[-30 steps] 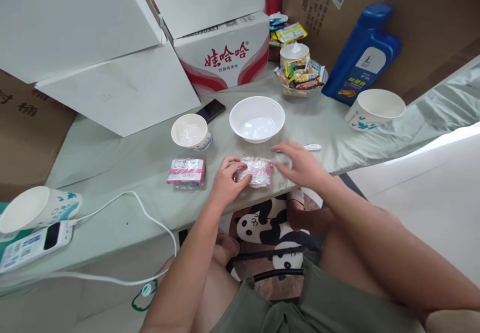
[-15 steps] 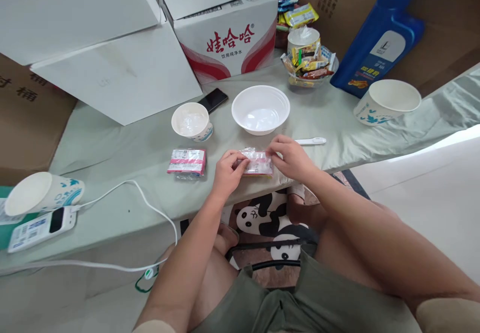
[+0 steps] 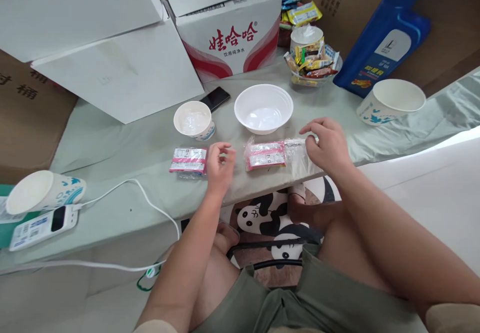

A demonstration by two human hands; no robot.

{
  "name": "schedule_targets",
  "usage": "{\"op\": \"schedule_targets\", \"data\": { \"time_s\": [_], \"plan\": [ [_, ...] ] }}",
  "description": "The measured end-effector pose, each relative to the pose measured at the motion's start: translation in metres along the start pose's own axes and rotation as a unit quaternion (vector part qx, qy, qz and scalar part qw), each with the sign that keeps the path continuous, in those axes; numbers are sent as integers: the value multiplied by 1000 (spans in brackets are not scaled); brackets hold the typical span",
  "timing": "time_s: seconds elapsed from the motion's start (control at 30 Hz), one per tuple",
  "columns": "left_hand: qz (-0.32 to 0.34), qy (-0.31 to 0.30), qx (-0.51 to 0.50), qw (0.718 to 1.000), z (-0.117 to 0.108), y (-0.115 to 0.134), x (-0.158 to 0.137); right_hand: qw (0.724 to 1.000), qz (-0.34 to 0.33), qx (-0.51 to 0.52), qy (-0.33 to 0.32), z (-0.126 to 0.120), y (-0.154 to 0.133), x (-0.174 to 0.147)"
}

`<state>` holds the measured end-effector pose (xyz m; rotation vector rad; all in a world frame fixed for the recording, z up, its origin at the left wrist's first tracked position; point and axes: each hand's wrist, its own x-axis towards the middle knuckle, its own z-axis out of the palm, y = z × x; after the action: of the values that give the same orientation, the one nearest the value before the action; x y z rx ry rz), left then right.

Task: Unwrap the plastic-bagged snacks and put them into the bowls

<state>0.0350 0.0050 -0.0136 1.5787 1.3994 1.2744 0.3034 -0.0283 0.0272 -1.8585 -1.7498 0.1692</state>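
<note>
A pink-and-white packet (image 3: pixel 266 154) lies on the cloth near the table's front edge. Its clear plastic film (image 3: pixel 298 155) spreads out to the right, under and beside my right hand (image 3: pixel 330 145). That hand hovers with thumb and forefinger apart, and I see nothing gripped between them. My left hand (image 3: pixel 220 169), slightly blurred, is off the packet with its fingers loosely bent and apart. Left of it rests a second pink-and-white packet (image 3: pixel 188 161) in clear wrap. Behind the nearer packet stands a white plastic bowl (image 3: pixel 263 110).
A paper cup (image 3: pixel 193 120) with clear film inside stands by a dark phone (image 3: pixel 215 98). Farther back are a snack bowl (image 3: pixel 311 68), a blue bottle (image 3: pixel 382 38) and a white carton (image 3: pixel 232 35). Another paper cup (image 3: pixel 392 103) stands right; a white cable (image 3: pixel 146 198) crosses the left.
Both hands have parted from the packet: my left moved left, my right moved right. The film now stretches rightward, and the white-handled tool seen there earlier is mostly hidden.
</note>
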Motion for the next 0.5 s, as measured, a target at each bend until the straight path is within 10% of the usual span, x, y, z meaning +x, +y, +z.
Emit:
{"op": "schedule_targets", "data": {
  "time_s": [0.17,0.5],
  "plan": [
    [30,-67,31,997,12,14,-1,974,-182,59,-124,15,-32,-10],
    [-111,52,-94,988,-2,1,5,988,-82,-27,-131,23,-27,1]
  ]
}}
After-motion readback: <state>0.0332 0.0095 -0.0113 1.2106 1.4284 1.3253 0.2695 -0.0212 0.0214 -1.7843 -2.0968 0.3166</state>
